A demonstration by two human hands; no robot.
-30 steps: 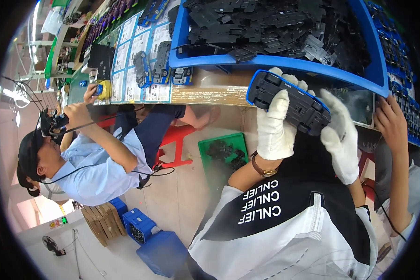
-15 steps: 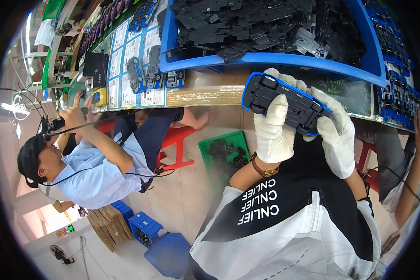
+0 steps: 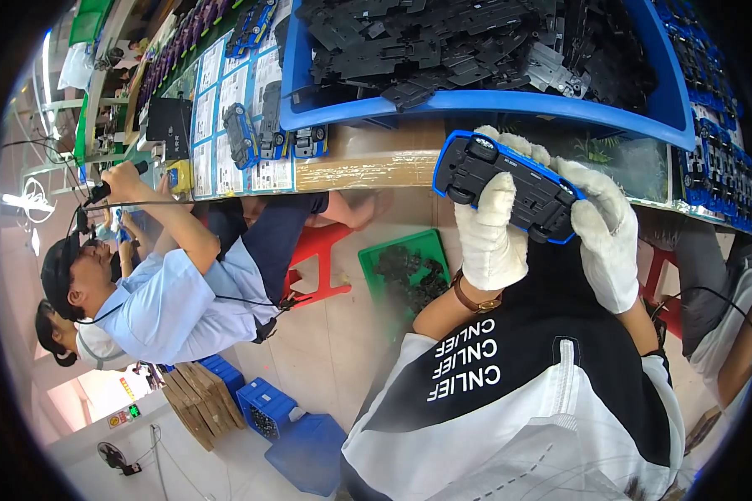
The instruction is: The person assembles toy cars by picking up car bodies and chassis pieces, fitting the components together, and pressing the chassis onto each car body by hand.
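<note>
Desk point(image 3: 368, 167) bore blue bin point(image 3: 476, 102), black plates point(image 3: 443, 42) inside; toy car point(image 3: 522, 179) was underside-up beside near edge; left hand point(image 3: 493, 234), right hand point(image 3: 606, 238) clamped fingers on it; base point(image 3: 536, 200) looked fitted, plates unfitted.

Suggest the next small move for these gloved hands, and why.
Perhaps press the black base gently with the left hand: the blue toy car is held underside up, the left thumb lies on that base, and the right hand supports the right end. Its fit is unclear.
</note>
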